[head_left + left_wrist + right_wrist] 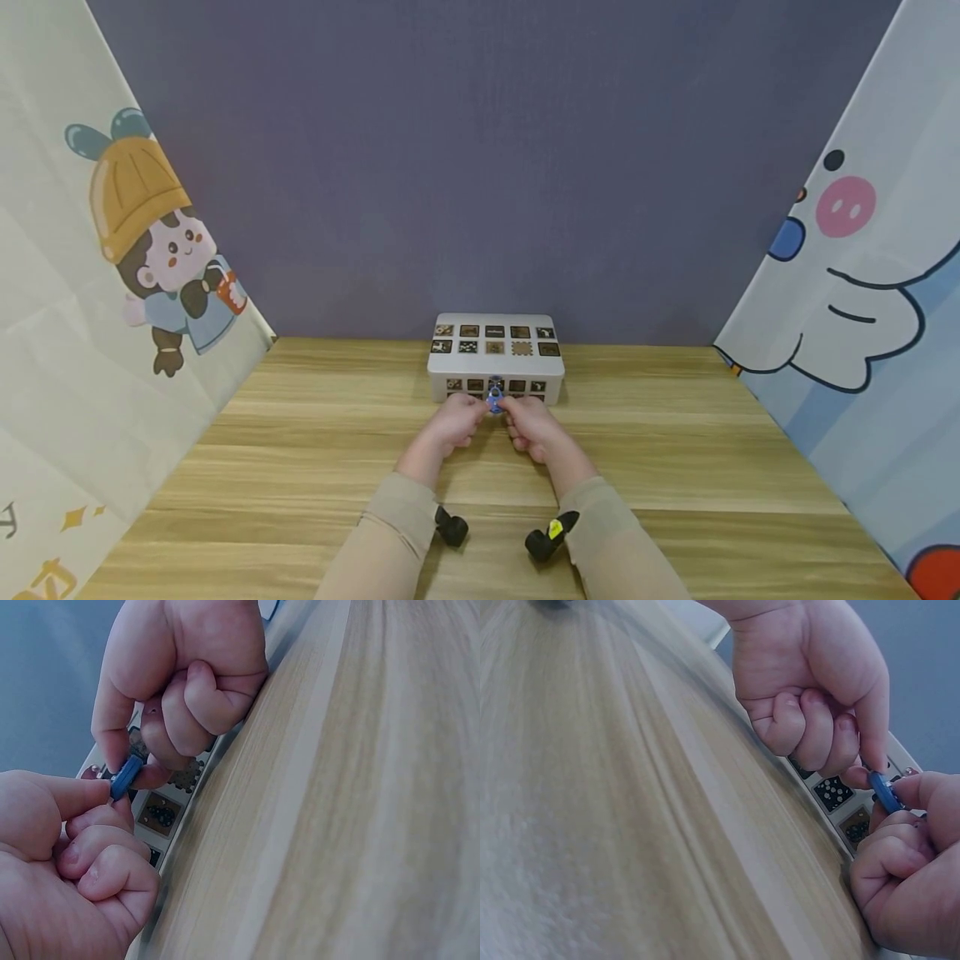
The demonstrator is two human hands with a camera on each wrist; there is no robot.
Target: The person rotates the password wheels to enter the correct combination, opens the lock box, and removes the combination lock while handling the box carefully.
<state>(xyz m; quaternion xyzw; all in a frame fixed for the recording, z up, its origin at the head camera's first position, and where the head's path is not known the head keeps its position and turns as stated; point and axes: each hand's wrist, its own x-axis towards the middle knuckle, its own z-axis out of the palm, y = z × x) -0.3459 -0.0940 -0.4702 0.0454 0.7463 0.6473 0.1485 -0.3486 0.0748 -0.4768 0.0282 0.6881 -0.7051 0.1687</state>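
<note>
A small blue padlock-shaped piece is held up against the front of a white box printed with brown and black picture squares. My left hand pinches its left side between thumb and index finger. From the other side, my right hand pinches it the same way. In the left wrist view the blue piece shows edge-on between both hands' fingertips, the other fingers curled under. The right wrist view shows the blue piece partly covered by fingers. Whether it is attached to the box cannot be told.
The box stands at the back of a wood-grain table, near a dark grey-blue wall panel. Cartoon-printed cloths hang at the left and right. Black wrist devices sit by both sleeves.
</note>
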